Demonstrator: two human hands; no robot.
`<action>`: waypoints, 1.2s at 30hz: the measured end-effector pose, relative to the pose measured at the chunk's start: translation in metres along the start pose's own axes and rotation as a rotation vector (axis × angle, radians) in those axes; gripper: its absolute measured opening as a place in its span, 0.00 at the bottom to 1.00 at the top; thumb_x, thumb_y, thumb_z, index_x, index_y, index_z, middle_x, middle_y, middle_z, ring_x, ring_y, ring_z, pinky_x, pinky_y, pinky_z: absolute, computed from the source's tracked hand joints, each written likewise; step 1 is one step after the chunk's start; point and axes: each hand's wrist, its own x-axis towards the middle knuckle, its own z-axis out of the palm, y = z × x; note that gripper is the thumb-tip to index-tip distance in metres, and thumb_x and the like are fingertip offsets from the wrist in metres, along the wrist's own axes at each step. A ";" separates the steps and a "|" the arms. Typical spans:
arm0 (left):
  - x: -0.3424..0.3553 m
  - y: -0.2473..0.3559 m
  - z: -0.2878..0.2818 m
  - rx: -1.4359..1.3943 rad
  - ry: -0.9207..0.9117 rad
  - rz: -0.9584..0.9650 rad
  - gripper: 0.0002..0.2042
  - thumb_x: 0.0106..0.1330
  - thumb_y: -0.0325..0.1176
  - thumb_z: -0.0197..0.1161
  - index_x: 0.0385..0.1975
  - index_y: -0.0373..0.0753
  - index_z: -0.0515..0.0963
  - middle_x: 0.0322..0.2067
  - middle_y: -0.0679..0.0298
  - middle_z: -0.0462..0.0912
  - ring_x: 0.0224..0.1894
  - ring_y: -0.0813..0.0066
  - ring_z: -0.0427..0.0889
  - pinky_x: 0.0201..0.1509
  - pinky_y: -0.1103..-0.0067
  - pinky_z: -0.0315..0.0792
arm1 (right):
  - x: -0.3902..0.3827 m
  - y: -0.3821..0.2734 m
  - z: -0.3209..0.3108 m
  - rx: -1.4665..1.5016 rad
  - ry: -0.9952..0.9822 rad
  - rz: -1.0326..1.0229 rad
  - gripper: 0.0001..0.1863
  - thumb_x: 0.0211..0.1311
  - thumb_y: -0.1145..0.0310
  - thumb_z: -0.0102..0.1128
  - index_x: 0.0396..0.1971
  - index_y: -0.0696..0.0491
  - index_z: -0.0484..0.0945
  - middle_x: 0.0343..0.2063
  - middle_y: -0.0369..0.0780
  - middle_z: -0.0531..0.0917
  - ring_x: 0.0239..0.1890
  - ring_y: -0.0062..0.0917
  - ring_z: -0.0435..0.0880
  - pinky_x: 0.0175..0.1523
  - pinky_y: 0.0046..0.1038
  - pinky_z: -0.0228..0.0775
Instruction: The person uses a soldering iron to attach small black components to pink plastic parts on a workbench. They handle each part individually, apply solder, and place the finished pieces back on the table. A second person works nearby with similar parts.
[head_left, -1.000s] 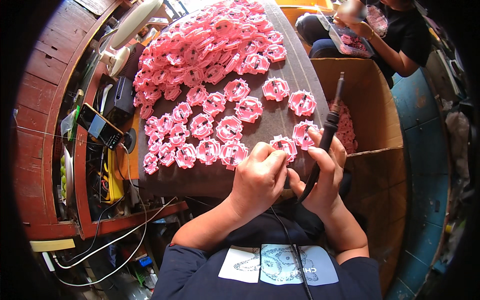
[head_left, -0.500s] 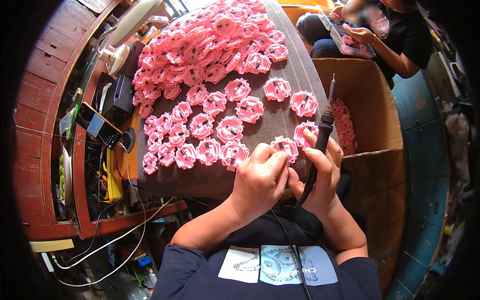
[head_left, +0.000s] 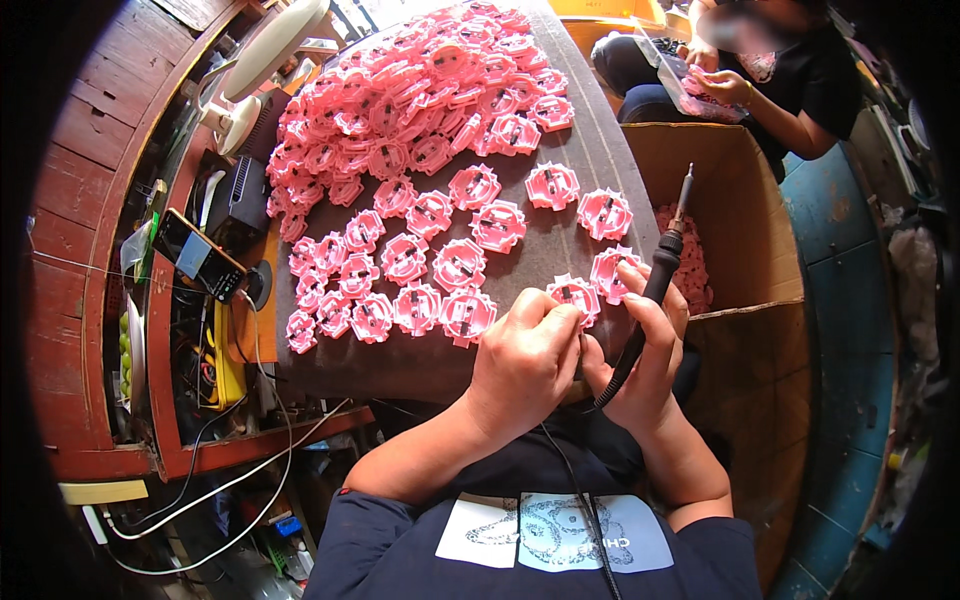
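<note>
A black soldering iron [head_left: 657,283] rests in my right hand [head_left: 645,362], its bare metal tip pointing up and away. The right fingers curl around its handle, and the cord hangs down over my shirt. My left hand [head_left: 527,358] is closed in a pinch at the table's near edge, its fingertips close to the right thumb. Whatever sits between those fingertips is hidden. Just beyond my hands lie pink plastic parts [head_left: 467,315] with small black pieces in their middles, spread in loose rows. One pink part [head_left: 575,295] lies right behind the left fingertips.
A big heap of the same pink parts [head_left: 400,90] covers the table's far side. To the right stands an open cardboard box [head_left: 740,215] with pink parts inside. Beyond it, another person [head_left: 800,110] handles a clear tray. A lamp [head_left: 270,50] and phone [head_left: 198,258] are at left.
The soldering iron has tilted slightly, its tip shifting to the right. My left hand stays pinched in nearly the same place. The other person's hands have moved over the tray.
</note>
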 end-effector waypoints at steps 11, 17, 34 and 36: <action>0.034 0.000 0.035 -0.093 -0.041 0.147 0.10 0.64 0.20 0.68 0.45 0.35 0.82 0.40 0.52 0.82 0.40 0.50 0.86 0.42 0.64 0.83 | 0.003 0.006 -0.015 -0.064 0.085 0.087 0.32 0.58 0.77 0.70 0.62 0.56 0.67 0.61 0.58 0.79 0.66 0.55 0.75 0.72 0.54 0.61; 0.057 -0.003 0.037 -0.040 0.050 0.118 0.15 0.67 0.19 0.64 0.54 0.32 0.80 0.51 0.47 0.82 0.49 0.45 0.87 0.49 0.62 0.84 | -0.006 0.011 -0.022 -0.034 0.110 0.110 0.33 0.58 0.79 0.65 0.63 0.56 0.63 0.64 0.62 0.75 0.70 0.54 0.71 0.77 0.55 0.55; 0.004 0.002 -0.004 0.052 -0.240 0.074 0.25 0.58 0.15 0.63 0.59 0.33 0.77 0.49 0.49 0.80 0.48 0.48 0.84 0.51 0.63 0.82 | -0.023 -0.003 -0.008 -0.023 0.042 -0.042 0.29 0.58 0.76 0.74 0.58 0.51 0.69 0.43 0.46 0.86 0.42 0.41 0.83 0.47 0.43 0.69; 0.003 -0.001 -0.003 0.030 -0.213 0.091 0.25 0.57 0.15 0.64 0.58 0.33 0.77 0.48 0.50 0.80 0.48 0.47 0.84 0.52 0.63 0.81 | -0.023 -0.003 -0.005 -0.039 0.029 -0.072 0.30 0.56 0.77 0.74 0.58 0.51 0.69 0.41 0.45 0.85 0.40 0.41 0.82 0.46 0.43 0.69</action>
